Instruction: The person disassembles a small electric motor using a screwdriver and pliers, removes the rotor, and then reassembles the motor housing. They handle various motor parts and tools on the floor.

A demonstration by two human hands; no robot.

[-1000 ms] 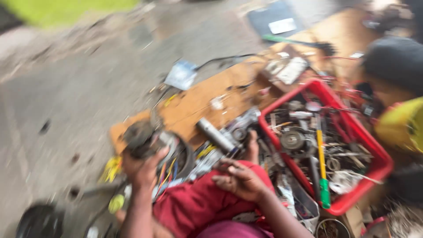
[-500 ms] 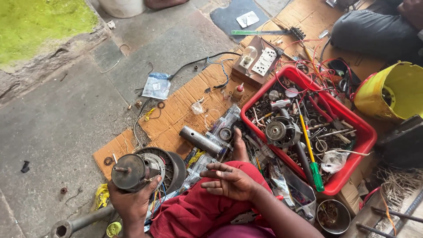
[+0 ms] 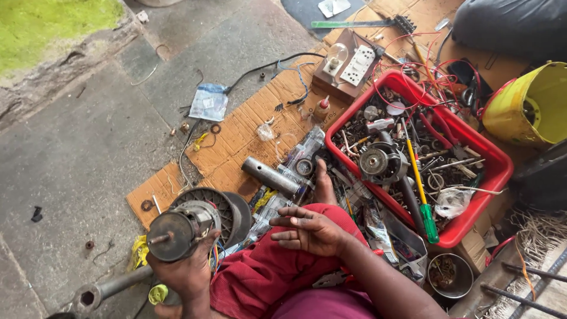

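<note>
My left hand (image 3: 186, 273) grips a round grey motor (image 3: 176, 229) with a short shaft, held at the lower left above the floor. My right hand (image 3: 310, 229) hovers flat and holds nothing, fingers spread, over my red-trousered knee (image 3: 266, 274). Just beyond the motor lie a ribbed round housing (image 3: 221, 204) and a grey metal cylinder (image 3: 270, 176) on a sheet of cardboard (image 3: 236, 136). My bare foot (image 3: 325, 188) rests beside the cylinder.
A red crate (image 3: 490, 177) full of metal parts, wires and a yellow-green screwdriver (image 3: 420, 189) stands at right. A yellow bucket (image 3: 528, 106), a wooden switchboard (image 3: 348, 66), a small metal bowl (image 3: 446, 274) and a steel pipe (image 3: 112, 289) lie around.
The view has steadied and closed in. My left hand has raised the motor slightly; my right hand stays open over the knee.
</note>
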